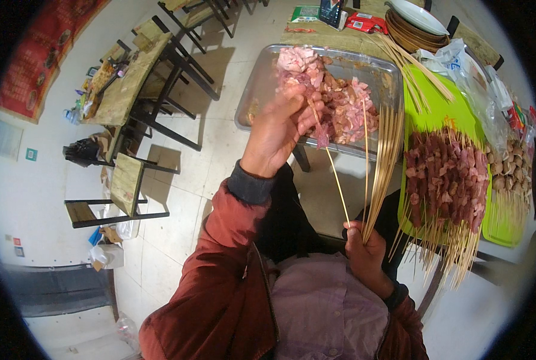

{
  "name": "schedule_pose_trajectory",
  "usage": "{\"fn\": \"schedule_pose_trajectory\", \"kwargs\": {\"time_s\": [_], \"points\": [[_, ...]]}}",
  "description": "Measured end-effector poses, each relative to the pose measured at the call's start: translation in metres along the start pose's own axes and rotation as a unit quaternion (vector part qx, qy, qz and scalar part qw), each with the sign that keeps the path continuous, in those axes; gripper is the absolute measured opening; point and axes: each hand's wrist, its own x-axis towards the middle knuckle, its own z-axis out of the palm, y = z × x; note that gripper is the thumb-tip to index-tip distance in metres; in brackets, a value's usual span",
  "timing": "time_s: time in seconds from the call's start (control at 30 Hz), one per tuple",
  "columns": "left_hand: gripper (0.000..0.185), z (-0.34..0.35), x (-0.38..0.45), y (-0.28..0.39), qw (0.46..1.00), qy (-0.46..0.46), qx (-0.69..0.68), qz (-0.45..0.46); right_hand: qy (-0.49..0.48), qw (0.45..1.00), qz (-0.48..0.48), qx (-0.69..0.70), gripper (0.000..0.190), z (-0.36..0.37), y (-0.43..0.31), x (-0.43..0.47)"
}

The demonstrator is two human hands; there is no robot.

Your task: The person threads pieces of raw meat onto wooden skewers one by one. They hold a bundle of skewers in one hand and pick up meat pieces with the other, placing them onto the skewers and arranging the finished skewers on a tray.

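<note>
In my right hand [367,252] is a fanned bundle of bamboo skewers [387,153], its points upward over the tray's edge. Thumb and fingers there also pinch a single skewer [336,186] that leans left, with a piece of raw meat [323,136] near its upper end. My left hand [277,126] has its fingers at that skewer's top, closed about the meat; the tip is partly hidden. Beneath it lies a metal tray [259,90] holding a heap of cut raw meat [346,108], both pink fatty chunks and darker pieces.
At right, a green tray [443,99] bears loaded meat skewers [445,175] and loose bamboo skewers [423,72]. Further right lie skewers of brownish pieces [511,166]. A propped phone [332,12], red packet [366,22] and stacked bowls [416,27] stand behind. Another table [130,85] is at left.
</note>
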Motion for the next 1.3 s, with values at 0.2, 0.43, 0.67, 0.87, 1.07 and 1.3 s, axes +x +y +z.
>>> {"fn": "schedule_pose_trajectory", "kwargs": {"time_s": [0.2, 0.43, 0.67, 0.87, 1.07, 1.3], "points": [[0.016, 0.002, 0.011, 0.010, 0.997, 0.004, 0.047, 0.055, 0.000, 1.000, -0.002, -0.006, 0.016, -0.005, 0.002, -0.003], [0.016, 0.002, 0.010, 0.008, 0.996, 0.024, 0.084, 0.030, -0.015, 1.000, -0.011, 0.005, 0.017, -0.007, 0.000, -0.003], [0.011, 0.002, -0.008, -0.014, 0.998, 0.035, 0.054, 0.020, -0.015, 1.000, -0.018, -0.021, 0.016, -0.007, -0.001, 0.000], [0.015, 0.004, -0.012, -0.020, 0.998, 0.021, 0.051, -0.017, -0.008, 1.000, -0.008, -0.023, 0.015, -0.004, 0.003, 0.001], [0.018, -0.001, -0.015, -0.027, 0.998, 0.025, 0.036, -0.045, -0.004, 1.000, -0.004, -0.011, 0.015, 0.000, 0.002, 0.000], [0.024, 0.010, -0.027, -0.050, 0.999, 0.016, -0.035, -0.033, 0.041, 0.997, -0.011, -0.059, 0.016, 0.007, 0.005, 0.004]]}}
